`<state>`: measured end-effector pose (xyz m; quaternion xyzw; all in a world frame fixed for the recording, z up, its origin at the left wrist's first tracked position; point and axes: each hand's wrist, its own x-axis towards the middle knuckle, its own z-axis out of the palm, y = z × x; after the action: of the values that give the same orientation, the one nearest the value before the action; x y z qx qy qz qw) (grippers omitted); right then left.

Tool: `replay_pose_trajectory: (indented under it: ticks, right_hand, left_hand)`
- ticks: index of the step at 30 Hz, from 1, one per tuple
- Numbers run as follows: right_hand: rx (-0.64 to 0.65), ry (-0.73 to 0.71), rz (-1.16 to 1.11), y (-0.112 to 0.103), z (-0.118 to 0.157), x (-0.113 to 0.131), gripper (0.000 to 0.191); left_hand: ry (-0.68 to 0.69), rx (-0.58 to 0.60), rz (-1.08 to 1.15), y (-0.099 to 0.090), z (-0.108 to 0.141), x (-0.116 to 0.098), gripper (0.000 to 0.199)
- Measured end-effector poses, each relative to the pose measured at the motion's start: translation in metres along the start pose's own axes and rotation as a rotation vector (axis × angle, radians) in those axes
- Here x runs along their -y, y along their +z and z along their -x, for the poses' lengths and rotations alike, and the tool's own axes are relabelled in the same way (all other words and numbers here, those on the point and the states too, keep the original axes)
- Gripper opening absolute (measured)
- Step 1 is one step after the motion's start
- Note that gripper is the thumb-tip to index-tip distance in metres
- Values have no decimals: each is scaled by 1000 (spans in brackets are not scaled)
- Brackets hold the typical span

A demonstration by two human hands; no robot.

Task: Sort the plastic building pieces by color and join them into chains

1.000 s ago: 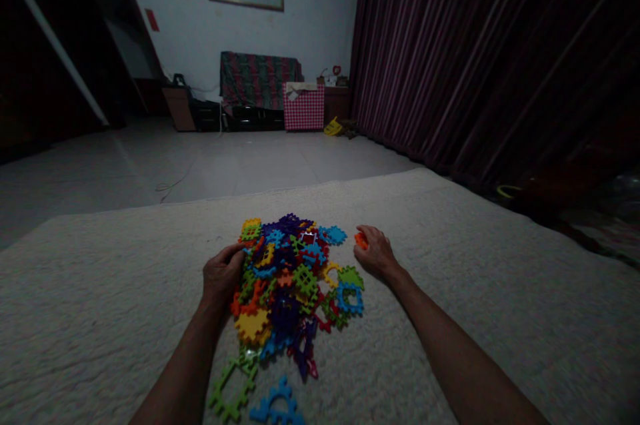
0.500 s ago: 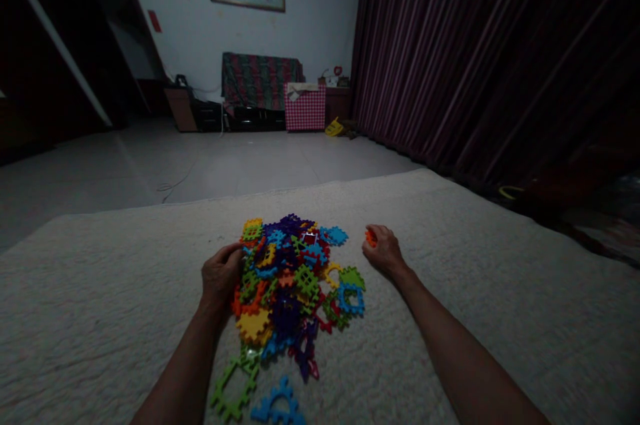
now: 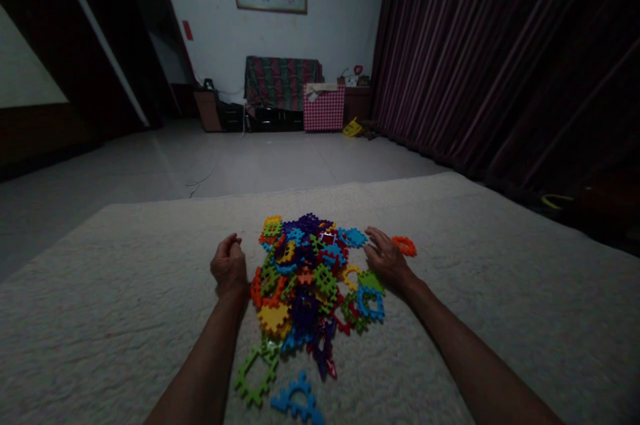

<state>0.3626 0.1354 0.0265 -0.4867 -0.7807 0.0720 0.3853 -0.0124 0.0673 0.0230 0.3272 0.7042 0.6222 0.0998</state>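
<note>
A heap of colourful toothed plastic pieces lies on a pale fleecy cover. Left of the heap is my left hand, its fingers curled in; whether they hold anything is hidden. My right hand has its fingers apart and holds nothing, close to a light blue piece at the heap's right edge. An orange piece rests on the cover just right of that hand. Nearest me lie a green frame piece and a blue piece.
The pale cover spreads around the heap, with tiled floor beyond. Against the far wall stand a cloth-draped cabinet and a checkered cloth. Dark curtains hang on the right.
My right hand has let go of the orange piece, which now lies on the cover, and has moved back toward the heap. My left hand has drawn slightly away from the heap. The view has turned left.
</note>
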Motion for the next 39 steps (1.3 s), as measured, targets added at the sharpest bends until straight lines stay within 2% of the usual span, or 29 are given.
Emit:
replay_pose_trajectory:
  ticks: [2, 4, 9, 13, 19, 24, 31, 39]
  right_hand:
    - [45, 16, 15, 6, -1, -1, 47]
    - [90, 30, 32, 8, -3, -2, 50]
    - [184, 33, 89, 9, -5, 1, 50]
    - [201, 21, 102, 11, -5, 3, 46]
    - [239, -27, 61, 14, -2, 11, 46]
    - [235, -84, 5, 16, 1, 21, 38]
    - [212, -108, -16, 15, 2, 21, 36]
    - [195, -141, -37, 17, 2, 18, 35]
  left_hand:
    - [15, -59, -49, -1, -3, 3, 47]
    - [48, -61, -104, -2, -3, 2, 47]
    - [157, 128, -223, -2, 2, -10, 48]
    - [198, 261, -264, 2, 3, -13, 46]
    - [245, 445, -436, 5, 3, -13, 44]
    - [271, 553, -545, 3, 5, -14, 43]
    - [322, 579, -567, 1, 6, -16, 41]
    - [299, 554, -525, -1, 9, -22, 32]
